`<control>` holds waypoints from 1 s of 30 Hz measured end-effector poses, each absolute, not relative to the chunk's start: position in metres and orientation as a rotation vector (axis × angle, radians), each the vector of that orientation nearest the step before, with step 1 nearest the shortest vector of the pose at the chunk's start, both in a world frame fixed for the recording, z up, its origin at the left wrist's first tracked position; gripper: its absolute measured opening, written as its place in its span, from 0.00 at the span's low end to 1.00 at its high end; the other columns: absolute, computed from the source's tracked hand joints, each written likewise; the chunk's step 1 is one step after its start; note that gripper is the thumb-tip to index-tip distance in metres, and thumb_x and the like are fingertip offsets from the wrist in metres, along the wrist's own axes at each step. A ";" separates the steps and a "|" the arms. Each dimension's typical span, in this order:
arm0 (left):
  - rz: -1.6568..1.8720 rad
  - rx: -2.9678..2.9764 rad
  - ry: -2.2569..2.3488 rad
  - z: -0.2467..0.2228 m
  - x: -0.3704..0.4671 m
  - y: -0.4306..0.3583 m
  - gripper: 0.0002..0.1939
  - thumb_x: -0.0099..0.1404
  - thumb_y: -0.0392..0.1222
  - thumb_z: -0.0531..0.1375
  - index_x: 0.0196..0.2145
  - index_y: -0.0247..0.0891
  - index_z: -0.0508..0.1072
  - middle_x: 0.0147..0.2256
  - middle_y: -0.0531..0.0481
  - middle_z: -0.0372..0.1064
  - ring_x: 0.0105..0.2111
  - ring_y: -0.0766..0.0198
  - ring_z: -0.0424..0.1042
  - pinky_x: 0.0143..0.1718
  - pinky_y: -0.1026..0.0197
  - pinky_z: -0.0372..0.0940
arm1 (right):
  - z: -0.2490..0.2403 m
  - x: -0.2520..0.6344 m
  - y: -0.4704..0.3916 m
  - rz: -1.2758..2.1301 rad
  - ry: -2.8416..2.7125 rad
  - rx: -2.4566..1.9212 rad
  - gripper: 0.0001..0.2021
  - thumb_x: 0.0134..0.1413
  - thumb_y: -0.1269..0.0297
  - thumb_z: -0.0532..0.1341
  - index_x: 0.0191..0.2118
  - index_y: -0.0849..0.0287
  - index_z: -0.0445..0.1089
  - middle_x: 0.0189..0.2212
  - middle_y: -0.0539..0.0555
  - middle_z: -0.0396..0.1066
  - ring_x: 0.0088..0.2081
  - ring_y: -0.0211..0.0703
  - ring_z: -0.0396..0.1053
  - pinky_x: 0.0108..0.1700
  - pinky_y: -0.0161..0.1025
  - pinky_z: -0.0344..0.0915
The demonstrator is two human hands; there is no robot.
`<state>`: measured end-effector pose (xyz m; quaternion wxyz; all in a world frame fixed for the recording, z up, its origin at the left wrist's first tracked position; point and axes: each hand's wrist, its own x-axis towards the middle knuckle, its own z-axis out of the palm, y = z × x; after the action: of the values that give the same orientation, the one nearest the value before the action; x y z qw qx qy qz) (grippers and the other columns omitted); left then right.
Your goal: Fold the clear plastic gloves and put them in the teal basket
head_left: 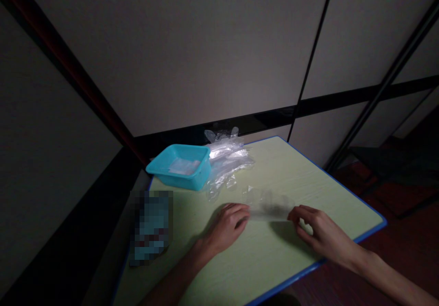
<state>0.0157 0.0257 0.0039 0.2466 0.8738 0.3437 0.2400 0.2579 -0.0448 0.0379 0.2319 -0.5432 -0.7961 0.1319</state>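
A thin clear plastic sheet (269, 205), perhaps a disposable glove, stretches low over the table between my two hands. My left hand (230, 226) pinches its left end, fingers closed. At its right end my right hand (310, 226) grips the edge between thumb and fingertips. Farther back lies a loose pile of clear plastic gloves (228, 159), some with finger shapes spread out. Beside the pile, on its left, stands a turquoise basket (199, 178) with folded whitish plastic (184, 165) inside.
The pale green table (284, 265) has a blue edge. A blurred-out bluish object (152, 228) lies at its left side. Pale cabinet panels (212, 59) with a dark strip rise behind the table.
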 end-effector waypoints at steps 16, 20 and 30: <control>0.718 1.771 0.950 0.064 0.046 0.073 0.08 0.56 0.41 0.53 0.22 0.37 0.61 0.20 0.56 0.61 0.18 0.71 0.63 0.18 0.69 0.58 | 0.030 0.257 -0.046 1.599 -1.124 -1.355 0.12 0.44 0.56 0.60 0.26 0.59 0.62 0.24 0.52 0.71 0.24 0.35 0.67 0.25 0.32 0.61; 0.561 1.832 0.927 0.033 0.067 0.093 0.07 0.55 0.38 0.53 0.21 0.36 0.61 0.17 0.57 0.59 0.12 0.73 0.59 0.14 0.70 0.53 | 0.012 0.261 -0.053 1.673 -1.128 -1.423 0.14 0.45 0.53 0.60 0.27 0.59 0.60 0.25 0.53 0.72 0.24 0.34 0.69 0.26 0.32 0.63; 0.615 2.086 0.987 0.020 0.074 0.092 0.11 0.51 0.35 0.60 0.35 0.36 0.68 0.36 0.49 0.67 0.37 0.60 0.67 0.39 0.60 0.61 | 0.012 0.279 -0.062 1.049 -1.980 -1.552 0.09 0.56 0.62 0.50 0.28 0.60 0.60 0.22 0.51 0.66 0.23 0.37 0.65 0.25 0.35 0.61</control>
<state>0.0737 0.0915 0.0199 0.3679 0.8121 0.3845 0.2395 0.2791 -0.0621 0.0122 0.2063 -0.5571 -0.7109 0.3764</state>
